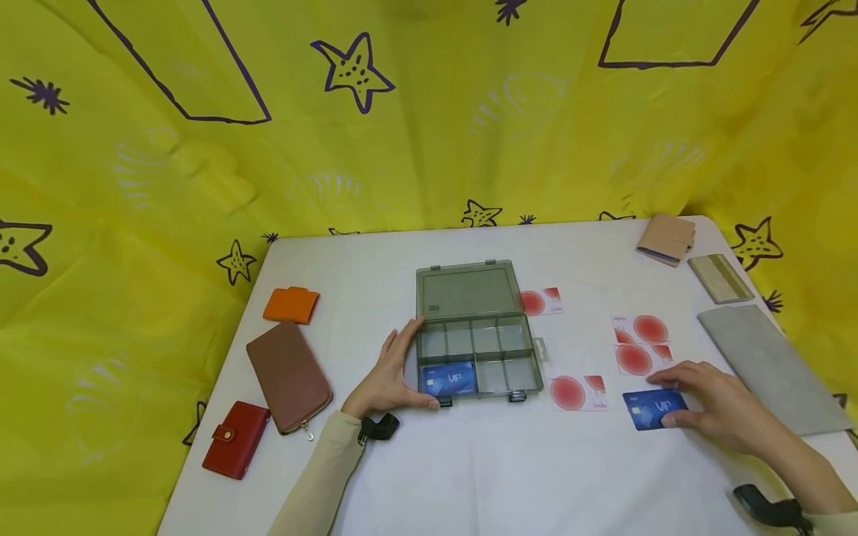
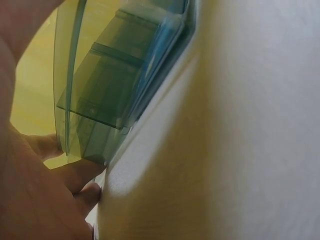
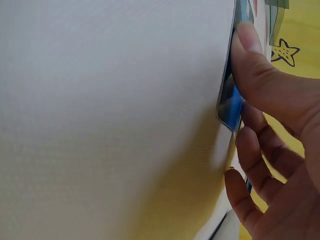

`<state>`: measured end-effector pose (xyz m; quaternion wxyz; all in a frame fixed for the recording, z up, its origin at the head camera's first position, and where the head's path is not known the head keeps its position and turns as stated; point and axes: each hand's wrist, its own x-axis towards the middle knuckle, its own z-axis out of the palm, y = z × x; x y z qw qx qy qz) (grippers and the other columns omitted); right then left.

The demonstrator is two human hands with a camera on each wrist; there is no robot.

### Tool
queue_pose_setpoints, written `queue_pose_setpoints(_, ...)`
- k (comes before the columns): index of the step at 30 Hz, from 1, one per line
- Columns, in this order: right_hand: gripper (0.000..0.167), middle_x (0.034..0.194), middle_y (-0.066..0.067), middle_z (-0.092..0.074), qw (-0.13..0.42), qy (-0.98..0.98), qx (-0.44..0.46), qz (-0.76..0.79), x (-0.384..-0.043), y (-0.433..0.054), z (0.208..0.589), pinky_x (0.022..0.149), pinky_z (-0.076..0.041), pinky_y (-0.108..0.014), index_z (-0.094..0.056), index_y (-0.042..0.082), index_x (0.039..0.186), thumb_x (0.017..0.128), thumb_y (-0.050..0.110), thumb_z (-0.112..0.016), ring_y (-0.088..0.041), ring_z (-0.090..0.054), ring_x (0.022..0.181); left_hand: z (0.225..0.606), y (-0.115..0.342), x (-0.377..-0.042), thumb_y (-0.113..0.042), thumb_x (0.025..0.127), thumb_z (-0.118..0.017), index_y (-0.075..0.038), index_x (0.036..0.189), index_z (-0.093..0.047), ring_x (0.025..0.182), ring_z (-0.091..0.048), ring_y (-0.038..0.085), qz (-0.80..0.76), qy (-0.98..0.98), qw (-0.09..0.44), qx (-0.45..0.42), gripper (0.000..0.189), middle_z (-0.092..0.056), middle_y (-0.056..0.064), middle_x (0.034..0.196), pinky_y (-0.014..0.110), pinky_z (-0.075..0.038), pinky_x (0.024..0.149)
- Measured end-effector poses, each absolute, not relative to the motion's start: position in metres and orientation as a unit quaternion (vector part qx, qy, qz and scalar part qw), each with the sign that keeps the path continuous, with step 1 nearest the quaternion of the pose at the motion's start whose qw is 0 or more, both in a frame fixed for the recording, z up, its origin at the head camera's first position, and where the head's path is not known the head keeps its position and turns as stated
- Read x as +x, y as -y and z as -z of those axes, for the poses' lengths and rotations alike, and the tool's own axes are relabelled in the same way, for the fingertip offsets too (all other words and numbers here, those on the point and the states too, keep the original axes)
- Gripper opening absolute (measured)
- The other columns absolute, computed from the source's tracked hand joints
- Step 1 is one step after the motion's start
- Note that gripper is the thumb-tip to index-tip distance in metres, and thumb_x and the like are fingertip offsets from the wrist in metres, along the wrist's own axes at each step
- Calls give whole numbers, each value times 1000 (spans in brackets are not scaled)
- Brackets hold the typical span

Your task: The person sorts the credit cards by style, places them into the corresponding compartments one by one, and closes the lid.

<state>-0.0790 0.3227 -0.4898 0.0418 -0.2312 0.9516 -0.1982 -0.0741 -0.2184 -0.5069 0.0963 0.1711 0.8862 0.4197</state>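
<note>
A translucent green compartment box (image 1: 479, 339) lies with its lid folded back on the white table. In its front left compartment is a blue VIP card (image 1: 449, 379). My left hand (image 1: 392, 376) grips the box's left side, thumb at the front corner and fingers along the side; the left wrist view shows those fingers (image 2: 82, 172) against the wall. To the right of the box, my right hand (image 1: 720, 409) pinches another blue VIP card (image 1: 653, 409) between thumb and fingers. In the right wrist view this card (image 3: 231, 102) is tilted, seen nearly edge-on.
Several white cards with red circles (image 1: 568, 392) lie right of the box. At left are an orange wallet (image 1: 291, 305), a brown zip wallet (image 1: 288, 376) and a red wallet (image 1: 237, 439). A tan wallet (image 1: 665, 238), a beige card holder (image 1: 720, 278) and a grey pouch (image 1: 771, 365) line the right.
</note>
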Motion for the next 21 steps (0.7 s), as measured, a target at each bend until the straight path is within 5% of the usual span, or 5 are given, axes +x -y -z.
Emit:
queue_pose_setpoints(5, 54, 95, 11, -69, 31, -944, -234, 230, -81, -325, 492, 79, -40, -9, -72, 19, 99, 57, 26, -104, 6, -49, 87, 507, 219, -74, -38, 64, -102, -21, 173, -8, 166, -2, 34, -422, -885, 99, 169, 145, -10, 11, 179, 58, 2, 133)
queue_pose_setpoints(10, 42, 91, 12, -66, 37, -941, -221, 255, -82, -324, 491, 69, -41, -11, -67, 19, 95, 69, 13, -99, 4, -46, 80, 507, 219, -75, -36, 64, -103, -21, 173, -10, 167, -2, 34, -426, -884, 97, 167, 143, -10, 11, 179, 58, 2, 133)
queue_pose_setpoints(14, 35, 92, 1, -70, 22, -934, -208, 288, -85, -316, 487, 63, -47, -16, -67, 15, 102, 80, 4, -91, 3, -48, 76, 507, 219, -75, -36, 64, -103, -21, 173, -10, 167, -2, 33, -426, -884, 95, 169, 143, -10, 10, 180, 58, 3, 133)
queue_pose_setpoints(18, 48, 102, -28, -72, 2, -916, -190, 354, -91, -299, 479, 56, -56, -16, -61, 3, 118, 80, -2, -89, 13, -57, 74, 506, 219, -75, -36, 64, -102, -21, 173, -10, 166, -3, 34, -429, -882, 94, 170, 143, -11, 11, 179, 59, 2, 133)
queue_pose_setpoints(21, 54, 106, -21, -74, -22, -896, -173, 409, -98, -282, 475, 57, -57, -14, -62, -1, 123, 77, -6, -90, 11, -65, 73, 507, 218, -75, -35, 64, -102, -20, 173, -10, 166, -3, 34, -430, -881, 97, 172, 143, -11, 11, 179, 58, 3, 133)
